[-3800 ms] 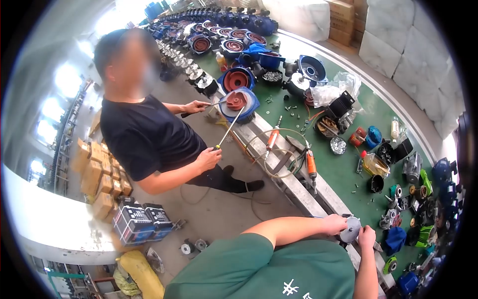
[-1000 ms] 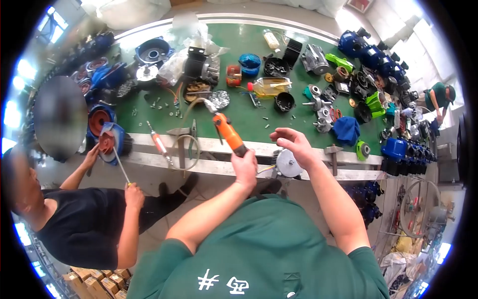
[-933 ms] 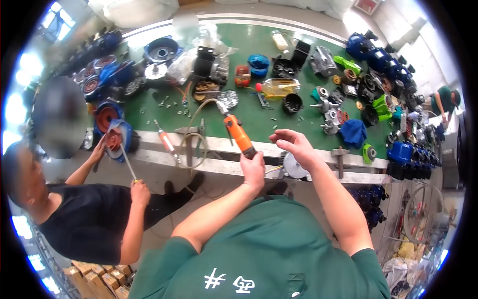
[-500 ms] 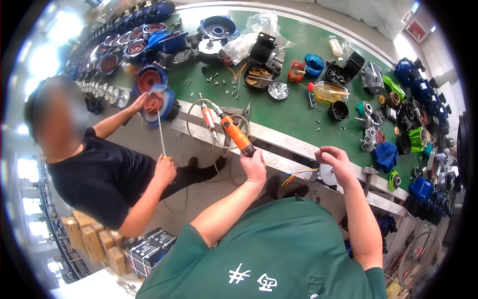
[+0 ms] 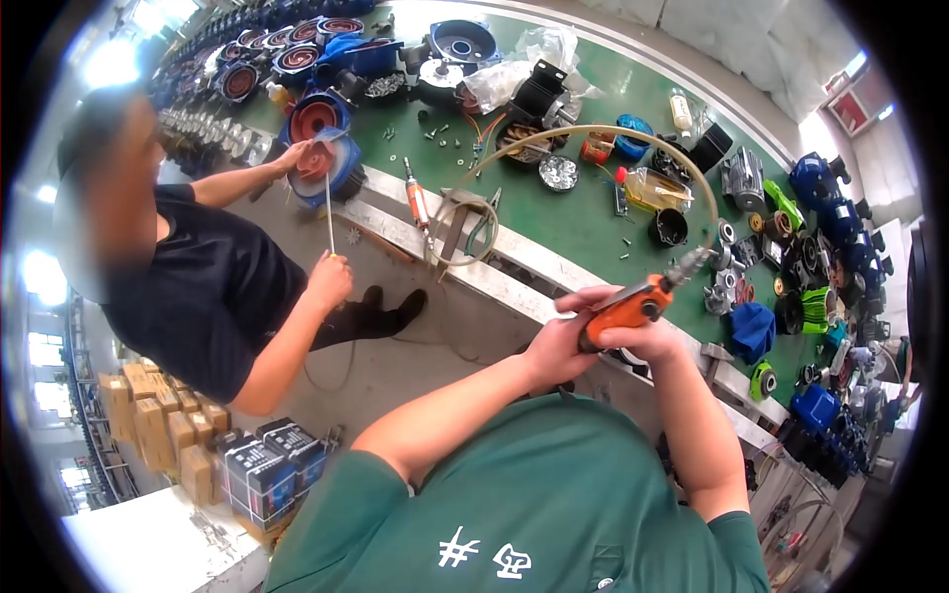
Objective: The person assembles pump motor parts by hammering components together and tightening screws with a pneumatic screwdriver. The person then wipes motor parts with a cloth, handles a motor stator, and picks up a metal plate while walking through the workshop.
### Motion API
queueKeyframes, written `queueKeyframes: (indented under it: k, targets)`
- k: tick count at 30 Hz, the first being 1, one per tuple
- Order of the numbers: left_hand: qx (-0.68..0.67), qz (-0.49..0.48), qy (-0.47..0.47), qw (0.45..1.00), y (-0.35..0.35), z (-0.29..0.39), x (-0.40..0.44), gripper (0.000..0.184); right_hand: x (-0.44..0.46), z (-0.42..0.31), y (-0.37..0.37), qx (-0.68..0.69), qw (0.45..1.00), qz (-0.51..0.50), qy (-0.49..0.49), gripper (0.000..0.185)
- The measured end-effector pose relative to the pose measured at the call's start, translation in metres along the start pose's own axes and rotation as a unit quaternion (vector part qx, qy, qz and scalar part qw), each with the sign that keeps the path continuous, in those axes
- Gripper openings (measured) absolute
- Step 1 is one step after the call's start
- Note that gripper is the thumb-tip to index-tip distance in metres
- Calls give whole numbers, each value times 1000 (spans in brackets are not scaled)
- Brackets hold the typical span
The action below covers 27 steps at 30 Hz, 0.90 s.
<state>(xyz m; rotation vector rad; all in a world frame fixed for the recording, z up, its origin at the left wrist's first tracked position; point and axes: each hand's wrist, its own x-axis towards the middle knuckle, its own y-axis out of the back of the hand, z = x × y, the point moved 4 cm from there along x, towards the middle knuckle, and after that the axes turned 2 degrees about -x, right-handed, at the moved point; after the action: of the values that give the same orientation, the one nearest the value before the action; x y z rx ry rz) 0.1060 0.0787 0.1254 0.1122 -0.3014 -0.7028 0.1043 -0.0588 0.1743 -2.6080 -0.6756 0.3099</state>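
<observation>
In front of my body I hold an orange air tool [image 5: 645, 304] with both hands. My left hand [image 5: 560, 346] is closed around its dark lower end, partly hiding it. My right hand [image 5: 647, 339] grips its orange body from the near side, thumb across it. The tool's metal coupling end [image 5: 689, 267] points up and right over the bench edge. From there a tan air hose [image 5: 593, 130] arcs left above the bench. Behind my hands, a motor part at the edge is mostly hidden.
On my left a person [image 5: 213, 267] holds a long screwdriver [image 5: 330, 212] at a blue pump housing [image 5: 341, 178]. Another orange-and-silver air tool [image 5: 416, 203] lies near the green bench's [image 5: 563, 242] edge. Bottles, bowls and motor parts stand further back and right.
My left hand has carried the air tool right and turned it, so its hose end now points right. My right hand has left the wired motor part and closed on the tool.
</observation>
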Motion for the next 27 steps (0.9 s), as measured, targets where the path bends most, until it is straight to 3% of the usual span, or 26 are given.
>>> queueKeyframes:
  k: [1, 2, 4, 5, 6, 8, 12, 14, 22, 27]
  targets:
    - [1, 40, -63, 997, -1, 19, 14, 54, -13, -1, 8, -12, 998, 35, 43, 67]
    - [23, -22, 22, 999, -14, 10, 18, 53, -29, -1, 13, 41, 995, 84, 44, 62]
    - [92, -77, 77, 990, -35, 16, 33, 59, -56, 2, 28, 102, 978, 165, 70, 59]
    - [125, -123, 121, 977, -48, 9, 38, 53, -70, 7, 42, 94, 972, 196, 87, 58]
    - [31, -65, 73, 995, -56, 19, 44, 42, -84, 11, 56, 86, 965, 226, 104, 58]
    - [90, -49, 115, 988, -89, -26, 35, 39, -109, 11, 80, 17, 948, 290, 128, 57]
    - [302, 16, 230, 925, -134, -84, 0, 64, -153, 12, 124, -65, 894, 403, 184, 53]
    - [311, 31, 318, 895, -140, -75, 0, 75, -168, 14, 140, -69, 867, 446, 210, 51]
    - [320, 134, 397, 850, -149, -73, -2, 84, -170, 44, 171, -10, 845, 463, 268, 47]
    - [277, 121, 465, 833, -144, -74, -2, 79, -157, 51, 169, -55, 845, 465, 259, 44]
